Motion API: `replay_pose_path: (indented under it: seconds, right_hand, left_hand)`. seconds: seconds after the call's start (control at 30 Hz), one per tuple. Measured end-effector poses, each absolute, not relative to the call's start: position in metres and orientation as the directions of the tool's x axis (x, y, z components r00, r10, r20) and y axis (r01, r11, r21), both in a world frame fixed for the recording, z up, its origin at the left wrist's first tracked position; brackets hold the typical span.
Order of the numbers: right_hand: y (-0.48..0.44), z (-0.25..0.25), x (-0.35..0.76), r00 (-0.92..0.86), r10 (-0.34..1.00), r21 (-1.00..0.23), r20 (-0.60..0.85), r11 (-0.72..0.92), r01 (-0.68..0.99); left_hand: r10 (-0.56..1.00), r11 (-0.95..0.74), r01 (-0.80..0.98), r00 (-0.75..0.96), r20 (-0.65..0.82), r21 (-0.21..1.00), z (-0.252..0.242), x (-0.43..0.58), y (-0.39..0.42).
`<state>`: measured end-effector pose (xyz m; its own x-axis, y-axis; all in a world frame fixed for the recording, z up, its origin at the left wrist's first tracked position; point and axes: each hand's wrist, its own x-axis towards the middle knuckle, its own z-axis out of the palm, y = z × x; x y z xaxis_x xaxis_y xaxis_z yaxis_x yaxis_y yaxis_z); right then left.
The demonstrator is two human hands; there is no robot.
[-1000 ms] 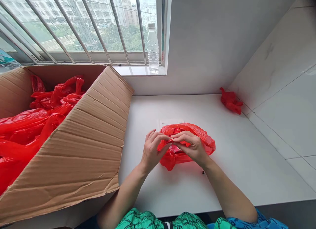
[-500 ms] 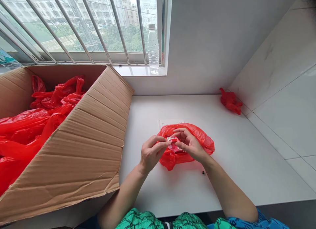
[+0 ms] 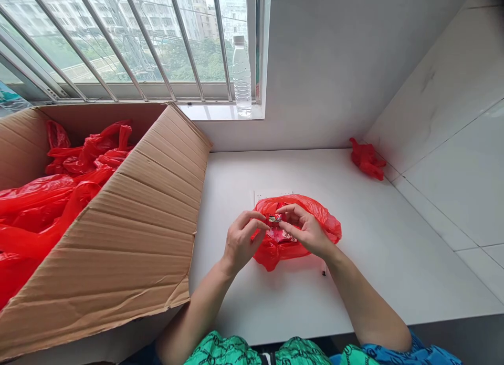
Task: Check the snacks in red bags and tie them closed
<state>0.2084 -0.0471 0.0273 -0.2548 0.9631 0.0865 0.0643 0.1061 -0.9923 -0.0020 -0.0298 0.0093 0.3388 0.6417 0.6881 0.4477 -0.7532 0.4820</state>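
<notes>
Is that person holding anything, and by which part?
A small red packet shows between the left hand and right hand, each near one end; whether either truly grips it can't be told.

Over an open red bag on the white worktop, the left hand and right hand hold a small printed packet between their fingers. A cardboard box of bunched red bags stands at left; a capped bottle stands on the windowsill.
</notes>
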Motion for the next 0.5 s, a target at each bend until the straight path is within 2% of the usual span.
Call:
replay_pose_path:
  seconds: [0.13,0.33,0.4,0.5]
  right_hand:
    - [-0.04,0.018,0.217,-0.152,0.979,-0.949,0.14,0.176,0.261]
    - [-0.033,0.005,0.219,-0.087,0.988,-0.872,0.125,0.151,0.466]
    - [-0.036,0.005,0.215,-0.118,0.984,-0.856,0.132,0.173,0.487]
    - [-0.043,0.005,0.211,-0.289,0.949,-0.808,0.125,0.267,0.525]
  left_hand:
    - [0.73,-0.667,0.56,0.36,0.58,0.491,0.016,-0.004,-0.029]
    - [0.751,-0.66,0.625,0.546,0.372,0.416,0.016,-0.004,-0.03]
    - [0.761,-0.649,0.654,0.554,0.338,0.388,0.014,-0.005,-0.03]
    - [0.795,-0.605,0.718,0.522,0.309,0.344,0.011,-0.007,-0.03]
